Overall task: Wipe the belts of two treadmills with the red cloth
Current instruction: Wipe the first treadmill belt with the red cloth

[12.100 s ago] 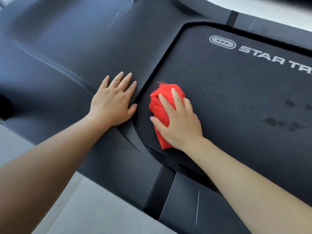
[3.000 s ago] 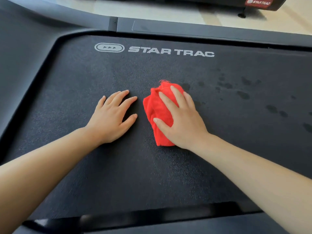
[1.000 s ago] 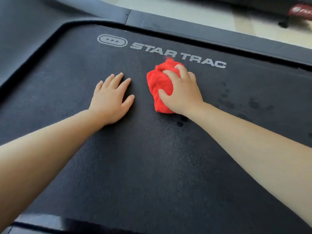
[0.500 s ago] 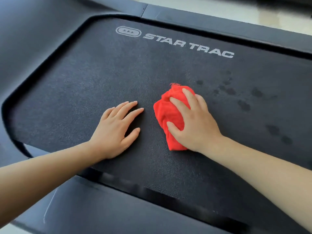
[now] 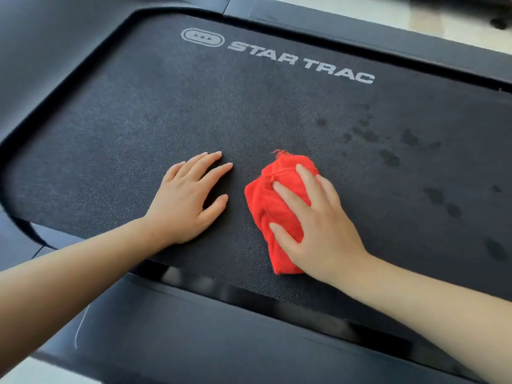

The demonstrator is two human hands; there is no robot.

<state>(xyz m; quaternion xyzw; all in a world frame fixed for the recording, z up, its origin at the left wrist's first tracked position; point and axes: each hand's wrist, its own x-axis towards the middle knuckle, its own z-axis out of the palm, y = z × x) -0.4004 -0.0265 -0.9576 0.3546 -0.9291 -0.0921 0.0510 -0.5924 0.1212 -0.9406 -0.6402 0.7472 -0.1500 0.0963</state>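
Two hands, one cloth, one belt.
Past the smooth near rail [image 5: 194, 328], the left hand [image 5: 188, 200] lies flat on the grainy black belt [image 5: 138, 120], fingers slightly spread. Just beside it the right hand [image 5: 318, 225], fingers spread, presses the bunched, fuzzy red cloth [image 5: 271, 200], half hiding it. Dark spots [image 5: 390, 157] lie to the right, and a white logo [image 5: 277, 55] farther off.

On my feed I read one marking: "STAR TRAC" [image 5: 302, 62] in pale grey capitals, printed on the treadmill belt [image 5: 138, 120] near its far edge. Just left of the words sits a logo [image 5: 202, 37], a rounded oblong outline holding three small arrowheads. The line of letters runs tilted across my view, its left end higher.
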